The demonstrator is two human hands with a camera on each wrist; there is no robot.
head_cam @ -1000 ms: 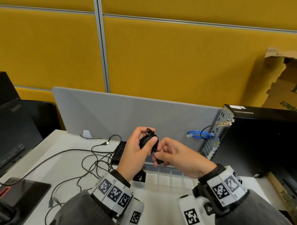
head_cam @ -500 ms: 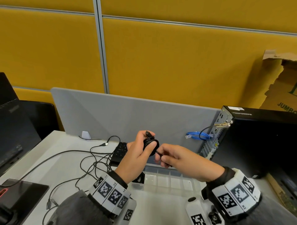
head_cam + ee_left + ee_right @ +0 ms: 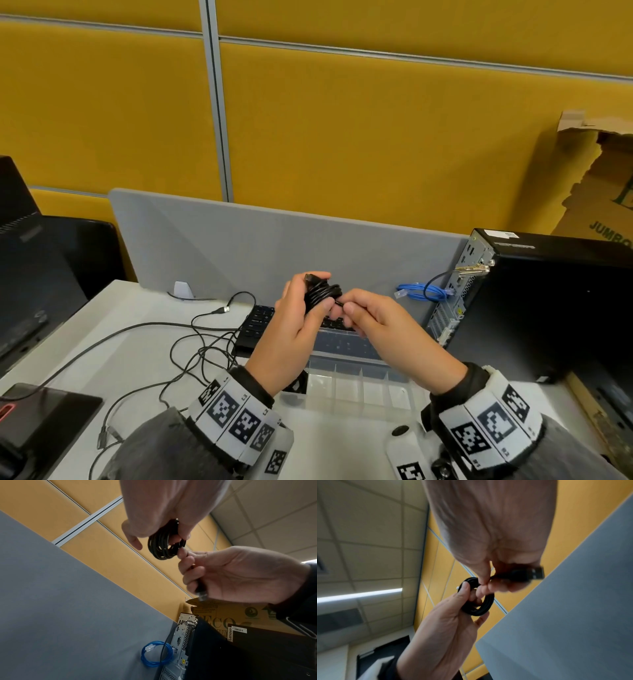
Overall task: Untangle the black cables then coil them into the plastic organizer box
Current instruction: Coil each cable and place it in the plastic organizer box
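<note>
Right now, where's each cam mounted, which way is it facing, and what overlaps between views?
Head: worn on the head, looking forward and down at the desk; shows both forearms, left hand, right hand, organizer box.
Left wrist: under the left hand, aimed up toward the yellow partition; also shows the right hand.
Right wrist: under the right hand, aimed up at the ceiling; also shows the left hand.
Shared: all three see the coiled black cable.

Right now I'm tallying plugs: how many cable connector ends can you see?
5 at least: one atop the coil by the left hand, one in the right hand, one loose, two at the desk edge. Others may be hidden.
</note>
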